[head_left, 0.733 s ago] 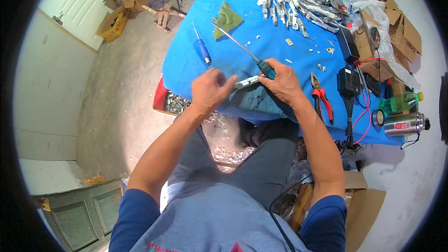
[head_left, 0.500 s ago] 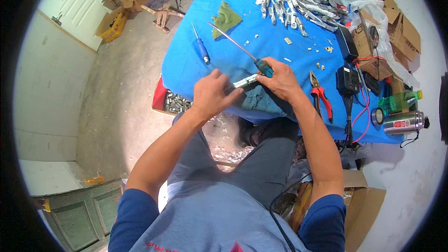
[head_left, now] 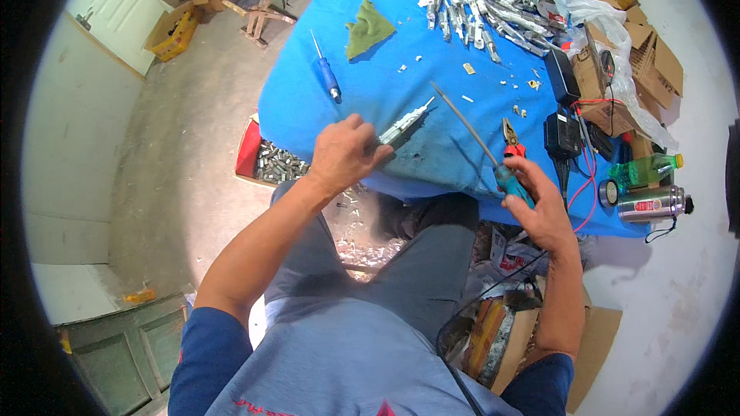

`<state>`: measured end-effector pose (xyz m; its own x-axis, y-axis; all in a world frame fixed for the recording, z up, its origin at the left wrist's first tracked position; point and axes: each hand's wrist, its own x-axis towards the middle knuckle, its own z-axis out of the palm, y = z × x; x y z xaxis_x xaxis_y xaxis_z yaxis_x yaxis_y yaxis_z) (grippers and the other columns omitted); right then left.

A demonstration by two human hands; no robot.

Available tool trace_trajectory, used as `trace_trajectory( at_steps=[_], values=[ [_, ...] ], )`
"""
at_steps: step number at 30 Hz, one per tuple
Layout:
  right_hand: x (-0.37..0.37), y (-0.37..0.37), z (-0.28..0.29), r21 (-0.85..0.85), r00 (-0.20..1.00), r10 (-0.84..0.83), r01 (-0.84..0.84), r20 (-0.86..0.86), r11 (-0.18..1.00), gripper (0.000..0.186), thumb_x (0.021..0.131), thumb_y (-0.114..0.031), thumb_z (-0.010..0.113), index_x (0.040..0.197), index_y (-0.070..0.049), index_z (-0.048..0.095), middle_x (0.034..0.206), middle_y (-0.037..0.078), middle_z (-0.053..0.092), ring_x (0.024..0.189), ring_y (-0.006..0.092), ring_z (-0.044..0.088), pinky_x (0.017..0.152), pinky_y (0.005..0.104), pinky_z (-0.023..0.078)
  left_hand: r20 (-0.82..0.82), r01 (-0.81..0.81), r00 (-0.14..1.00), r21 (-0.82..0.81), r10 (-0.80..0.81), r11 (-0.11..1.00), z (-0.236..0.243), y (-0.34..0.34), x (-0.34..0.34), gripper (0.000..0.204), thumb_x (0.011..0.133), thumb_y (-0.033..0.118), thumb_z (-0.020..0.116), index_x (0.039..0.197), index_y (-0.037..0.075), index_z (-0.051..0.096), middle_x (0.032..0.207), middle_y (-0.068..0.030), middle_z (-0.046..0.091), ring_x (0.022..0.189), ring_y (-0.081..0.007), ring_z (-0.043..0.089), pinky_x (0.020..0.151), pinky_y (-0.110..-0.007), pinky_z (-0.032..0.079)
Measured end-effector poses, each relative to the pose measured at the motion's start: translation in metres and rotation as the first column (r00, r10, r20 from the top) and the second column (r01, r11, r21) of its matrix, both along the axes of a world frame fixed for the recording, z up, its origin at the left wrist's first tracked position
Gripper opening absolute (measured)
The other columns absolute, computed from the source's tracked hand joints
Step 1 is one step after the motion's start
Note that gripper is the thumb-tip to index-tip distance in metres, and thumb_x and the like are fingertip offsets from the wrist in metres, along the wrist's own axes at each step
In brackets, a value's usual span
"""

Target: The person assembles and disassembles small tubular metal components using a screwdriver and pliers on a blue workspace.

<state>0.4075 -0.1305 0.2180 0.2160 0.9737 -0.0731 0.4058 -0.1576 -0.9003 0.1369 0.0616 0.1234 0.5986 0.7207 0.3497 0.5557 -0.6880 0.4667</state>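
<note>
Near the front edge of the blue cloth, my left hand [head_left: 344,156] is closed around the near end of a slim silver-white metal part [head_left: 404,123]. Its thin tip points up and to the right over the cloth. My right hand [head_left: 544,204] grips the teal handle of a long screwdriver [head_left: 472,129], away from the part, its shaft slanting up and left. Just beyond the right hand lie pliers [head_left: 510,139] with red handles, partly hidden by it. A blue-handled screwdriver [head_left: 327,77] rests on the cloth beyond my left hand.
Many similar silver parts [head_left: 486,11] are heaped at the far side of the blue-covered table [head_left: 297,119]. A green rag [head_left: 368,29] lies nearer. Black adapters [head_left: 561,135], a green bottle [head_left: 649,171] and a steel flask [head_left: 654,204] stand right. A red-sided box [head_left: 248,150] of small metal pieces sits left.
My right hand has moved right and toward me with the screwdriver, away from the metal part. The left hand keeps hold of the part, whose far end is now uncovered.
</note>
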Motion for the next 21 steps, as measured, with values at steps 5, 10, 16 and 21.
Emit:
trace_trajectory(
  at_steps=[5, 10, 16, 21],
  values=[
    [-0.009, -0.027, 0.016, -0.062, 0.976, 0.111, -0.101, 0.190, 0.993, 0.038, 0.088, -0.014, 0.063, 0.124, -0.002, 0.058, 0.107, 0.019, 0.066, 0.097, 0.0241, 0.065, 0.088, 0.0323, 0.048, -0.025, 0.040, 0.999, -0.008, -0.040, 0.999, 0.005, 0.003, -0.002, 0.031, 0.075, 0.031, 0.079, 0.078, 0.006, 0.062, 0.081, -0.0114, 0.056, 0.071, -0.0352, 0.058, 0.062, -0.045, 0.045],
    [-0.026, -0.019, 0.017, -0.049, 0.953, 0.151, -0.143, 0.262, 0.989, 0.037, 0.085, -0.011, 0.064, 0.121, -0.003, 0.061, 0.108, 0.020, 0.067, 0.099, 0.0306, 0.067, 0.087, 0.0342, 0.050, -0.014, 0.063, 0.998, -0.012, -0.063, 0.998, 0.005, 0.003, -0.006, 0.030, 0.075, 0.030, 0.079, 0.079, 0.006, 0.062, 0.083, -0.0120, 0.056, 0.074, -0.0357, 0.058, 0.063, -0.046, 0.045],
    [-0.032, -0.011, 0.016, 0.007, 0.894, 0.137, -0.154, 0.427, 0.988, 0.035, 0.081, -0.007, 0.066, 0.116, -0.004, 0.065, 0.106, 0.019, 0.068, 0.097, 0.0322, 0.067, 0.083, 0.0354, 0.052, 0.060, 0.059, 0.996, -0.006, -0.059, 0.998, 0.003, -0.001, -0.008, 0.031, 0.073, 0.028, 0.080, 0.076, 0.005, 0.059, 0.080, -0.0124, 0.055, 0.074, -0.0354, 0.057, 0.063, -0.046, 0.044],
    [-0.033, -0.006, 0.013, 0.068, 0.852, 0.138, -0.198, 0.505, 0.978, 0.035, 0.080, -0.006, 0.065, 0.115, -0.005, 0.065, 0.104, 0.017, 0.069, 0.094, 0.0316, 0.068, 0.081, 0.0362, 0.053, 0.087, 0.059, 0.994, 0.026, -0.061, 0.998, 0.001, -0.003, -0.008, 0.030, 0.075, 0.027, 0.078, 0.075, 0.005, 0.058, 0.079, -0.0121, 0.054, 0.075, -0.0345, 0.056, 0.064, -0.046, 0.042]
  ],
)
